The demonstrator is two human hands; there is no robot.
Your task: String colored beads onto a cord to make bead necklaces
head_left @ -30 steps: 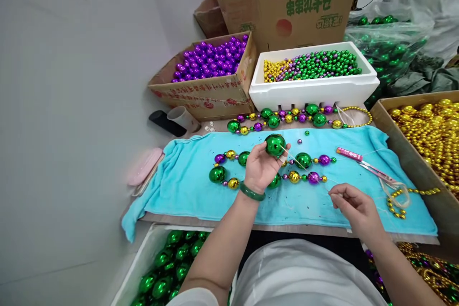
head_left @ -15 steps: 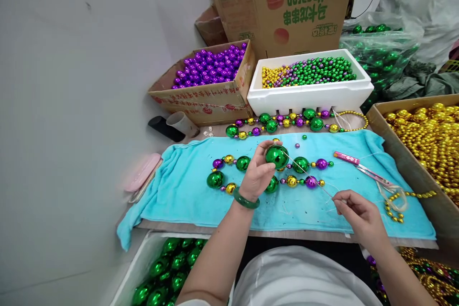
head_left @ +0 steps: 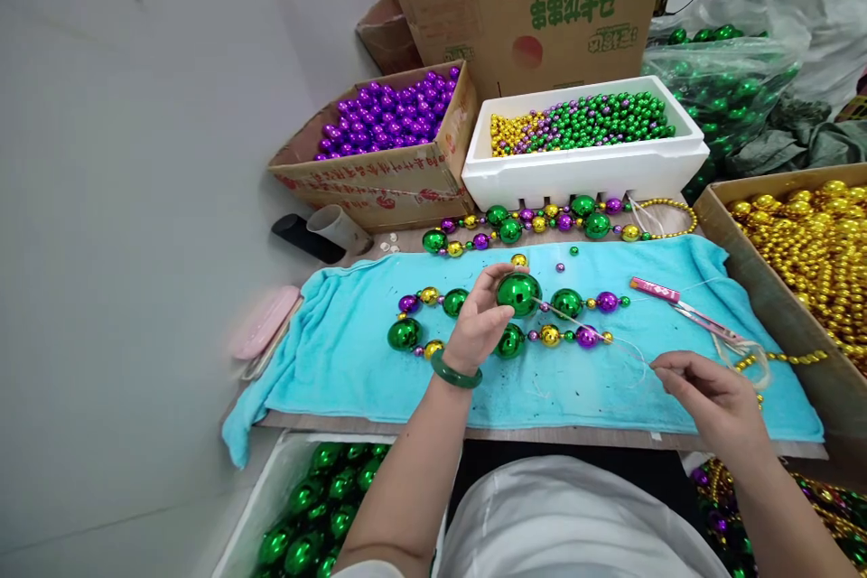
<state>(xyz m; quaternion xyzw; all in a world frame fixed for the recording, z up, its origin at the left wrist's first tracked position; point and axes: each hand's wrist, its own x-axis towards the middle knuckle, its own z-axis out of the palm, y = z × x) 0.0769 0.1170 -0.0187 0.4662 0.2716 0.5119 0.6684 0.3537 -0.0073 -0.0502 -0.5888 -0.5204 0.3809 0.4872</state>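
Large, glossy green ball (head_left: 519, 294) of what looks like metallic-coated plastic, held above the turquoise cloth at the centre of the frame. The ball is probably hollow, light and stiff; its mirror-smooth skin is likely slippery and may scratch or dent under a hard squeeze. It is best cradled around its widest part, leaving clear the side from which the cord emerges. The left hand (head_left: 480, 321) does this: its fingers curl around the ball's left and far sides, with the thumb along the near side. A thin, pale cord (head_left: 574, 321), limp and flexible, extends from the ball's right side toward the right hand (head_left: 711, 393), right of centre, whose thumb and forefinger are pressed together, apparently pinching the cord's far portion. It is best gripped near its end, between the fingertips.

Beneath lies a strand of green, gold and purple beads (head_left: 567, 303), round, shiny and graded in size, on the soft, rumpled turquoise towel (head_left: 413, 397). Right of centre rests a slim pink-and-silver cutting tool (head_left: 710, 321). The towel covers much of a grey-brown tabletop (head_left: 396, 422). Above it, at upper centre, stands a matte white foam box (head_left: 589, 173) of small beads; to its left, a creased brown cardboard box (head_left: 379, 182) contains polished purple balls (head_left: 393, 117).
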